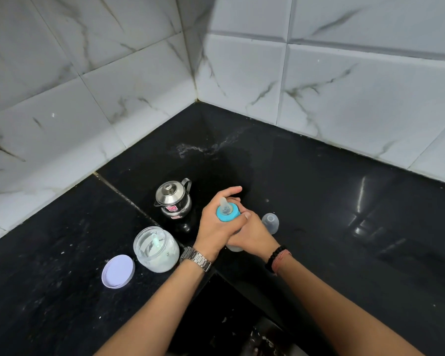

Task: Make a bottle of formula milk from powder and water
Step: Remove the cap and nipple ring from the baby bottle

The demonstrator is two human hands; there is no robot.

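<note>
I judge I'm near the end: my left hand (217,224) curls round the blue collar of the bottle (228,214), nipple on, while my right hand (252,233) grips its body just above the counter (319,201). Tightening or shaking looks left, then the clear cap (270,222) beside it. The powder jar (156,249) stands open, its lid (118,271) alongside. The kettle (173,199) bears a red sticker I can't read.
</note>
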